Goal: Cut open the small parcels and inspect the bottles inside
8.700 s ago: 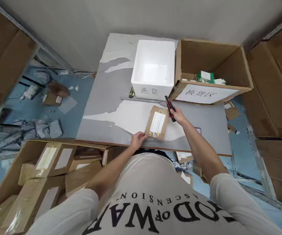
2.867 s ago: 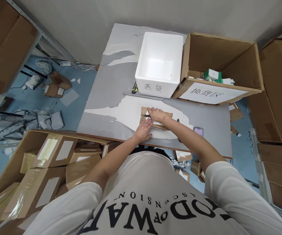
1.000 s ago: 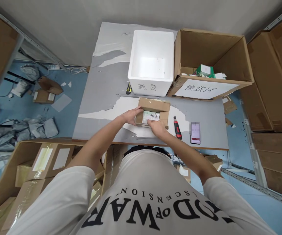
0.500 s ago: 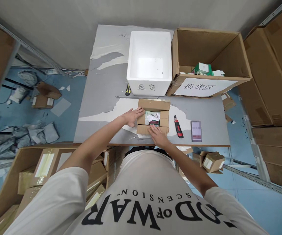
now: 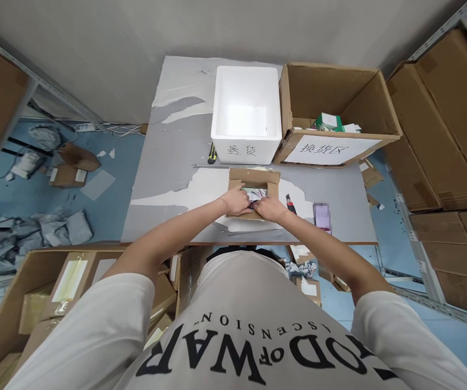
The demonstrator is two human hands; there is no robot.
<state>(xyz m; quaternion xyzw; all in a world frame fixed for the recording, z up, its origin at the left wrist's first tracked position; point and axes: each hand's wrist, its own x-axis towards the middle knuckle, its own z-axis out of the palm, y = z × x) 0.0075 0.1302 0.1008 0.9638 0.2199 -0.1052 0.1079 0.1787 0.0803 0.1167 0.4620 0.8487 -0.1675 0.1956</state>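
A small open cardboard box [image 5: 255, 175] sits near the front of the table, its flaps folded out. Inside lie a crumpled silvery-white packet [image 5: 256, 193] and something dark, partly covered by my fingers. My left hand [image 5: 236, 201] reaches over the left side of the box, fingers curled down into it. From the right, my right hand [image 5: 269, 208] also dips in, its fingers bent by the dark item. What the fingertips grip is hidden. Just right of the box lies a red and black utility knife [image 5: 290, 204], partly behind my right hand.
Behind the box stand a white foam bin [image 5: 247, 149] and a large carton [image 5: 333, 150] holding green and white boxes. A yellow and black cutter [image 5: 212, 154] lies by the bin. A phone [image 5: 322, 216] rests at the right. Shelves of cartons [image 5: 444, 184] flank the table.
Both hands have moved from the box's side flaps into its opening, closer together, with fingers now curled. My right forearm now partly covers the utility knife and the phone's lower edge.
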